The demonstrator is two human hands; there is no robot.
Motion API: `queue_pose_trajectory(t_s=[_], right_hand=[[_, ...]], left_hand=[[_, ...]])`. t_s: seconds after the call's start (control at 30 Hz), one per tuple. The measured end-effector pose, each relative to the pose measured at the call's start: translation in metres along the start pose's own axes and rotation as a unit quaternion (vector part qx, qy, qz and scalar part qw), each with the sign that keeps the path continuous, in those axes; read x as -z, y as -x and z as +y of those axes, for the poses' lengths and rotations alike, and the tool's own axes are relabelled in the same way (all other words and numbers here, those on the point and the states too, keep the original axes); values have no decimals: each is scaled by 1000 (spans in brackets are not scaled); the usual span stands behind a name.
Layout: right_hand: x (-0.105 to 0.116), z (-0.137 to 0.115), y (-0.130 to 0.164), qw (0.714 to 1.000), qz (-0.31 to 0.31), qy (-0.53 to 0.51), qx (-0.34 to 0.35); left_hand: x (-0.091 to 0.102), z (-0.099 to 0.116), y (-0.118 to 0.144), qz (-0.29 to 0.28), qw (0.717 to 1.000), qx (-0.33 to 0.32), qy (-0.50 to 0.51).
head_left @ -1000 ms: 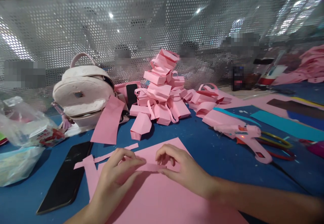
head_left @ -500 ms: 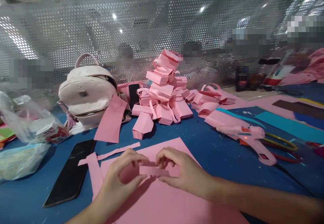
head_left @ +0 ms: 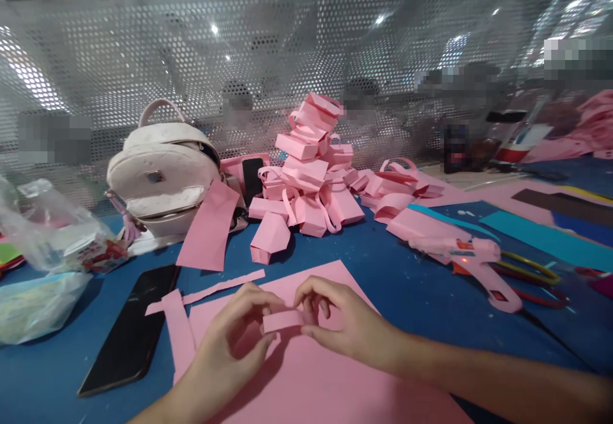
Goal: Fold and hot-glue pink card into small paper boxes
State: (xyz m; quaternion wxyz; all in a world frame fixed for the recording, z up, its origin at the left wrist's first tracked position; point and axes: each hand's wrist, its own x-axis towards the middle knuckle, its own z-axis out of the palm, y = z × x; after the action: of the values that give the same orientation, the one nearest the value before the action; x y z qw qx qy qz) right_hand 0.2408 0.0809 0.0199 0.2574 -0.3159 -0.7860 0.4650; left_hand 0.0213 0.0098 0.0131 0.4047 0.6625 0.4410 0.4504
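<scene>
Clear crinkled plastic bags (head_left: 45,245) sit at the far left of the blue bench (head_left: 407,290), one with red-printed packets inside. Next to them a black flat phone (head_left: 129,331) lies face up near the bench's front edge, and behind it stands a pale pink leather backpack (head_left: 160,178) with a loose pink paper rectangle (head_left: 208,229) leaning against its front. A long thin pink paper offcut (head_left: 220,285) lies just beyond the large pink paper sheet (head_left: 311,386) that covers the bench in front of the person.

Over that sheet the left hand (head_left: 230,347) is curled, thumb and forefinger pinched on the left end of a short pink paper strip (head_left: 283,319). The right hand (head_left: 342,325) meets it from the other side, its thumb and bent fingers closed on the strip's right end, so the strip is held between both hands, lifted just above the sheet.

Behind the hands rises a heap of folded pink paper boxes with loop handles (head_left: 309,178), with a second black phone (head_left: 251,178) propped between the heap and the backpack. Further right a pink hot-glue gun (head_left: 472,261) lies on its side, near scissors with yellow and red handles (head_left: 531,277). Teal paper sheets (head_left: 546,235) lie at the right edge, and a perforated metal screen (head_left: 191,60) backs the bench.
</scene>
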Motion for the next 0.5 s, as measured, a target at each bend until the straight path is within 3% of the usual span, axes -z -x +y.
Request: queue_pose_trajectory(t_s=[0.27, 0.37, 0.5], right_hand=[[3, -2, 2, 997, 18, -70, 35], [3, -1, 4, 996, 7, -79, 49], [4, -1, 5, 995, 18, -77, 57]], left_hand=[[-5, 5, -2, -6, 998, 45, 43], [-4, 4, -1, -19, 998, 55, 22], [1, 0, 0, 9, 998, 57, -20]])
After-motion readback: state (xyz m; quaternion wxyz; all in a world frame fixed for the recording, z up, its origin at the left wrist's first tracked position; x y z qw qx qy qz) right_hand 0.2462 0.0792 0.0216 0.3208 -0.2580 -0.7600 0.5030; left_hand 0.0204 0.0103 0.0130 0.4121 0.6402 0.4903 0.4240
